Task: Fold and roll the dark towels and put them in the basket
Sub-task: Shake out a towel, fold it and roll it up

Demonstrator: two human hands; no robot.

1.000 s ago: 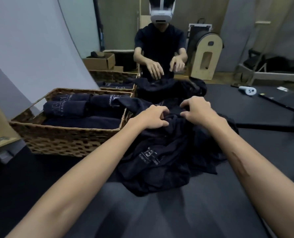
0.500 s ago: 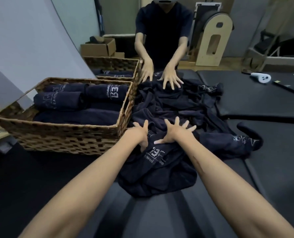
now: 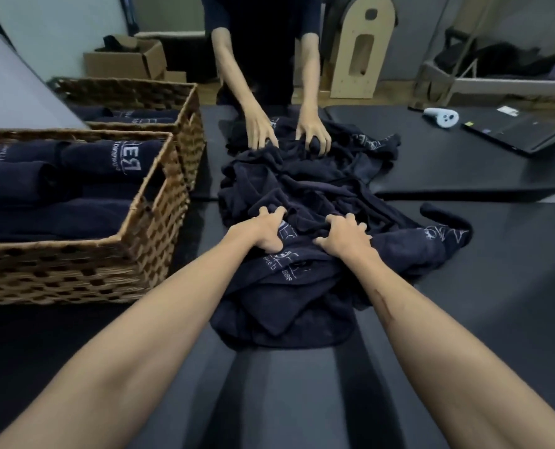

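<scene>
Towels (image 3: 302, 196): soft, floppy, light; grab an edge
Left hand (image 3: 268, 233): fingers bunched on towels
Right hand (image 3: 346, 236): fingers gripping towels
Basket (image 3: 146, 241): beside pile

We count two woven wicker baskets: the near rectangular wicker basket (image 3: 133, 254) and a second wicker basket (image 3: 159, 95) just behind it. Inside the near basket we see at least three rolled dark navy towels (image 3: 107, 158); in the one behind it, at least two rolled dark towels (image 3: 133, 114). To the right of the near basket lies one tangled heap of loose dark towels (image 3: 302, 196), whose number we cannot tell. Four bare hands rest on that heap. Far right of the near basket we count one white handheld controller (image 3: 441, 117) and one black laptop (image 3: 516, 131); behind it, one brown cardboard box (image 3: 124, 61).
</scene>
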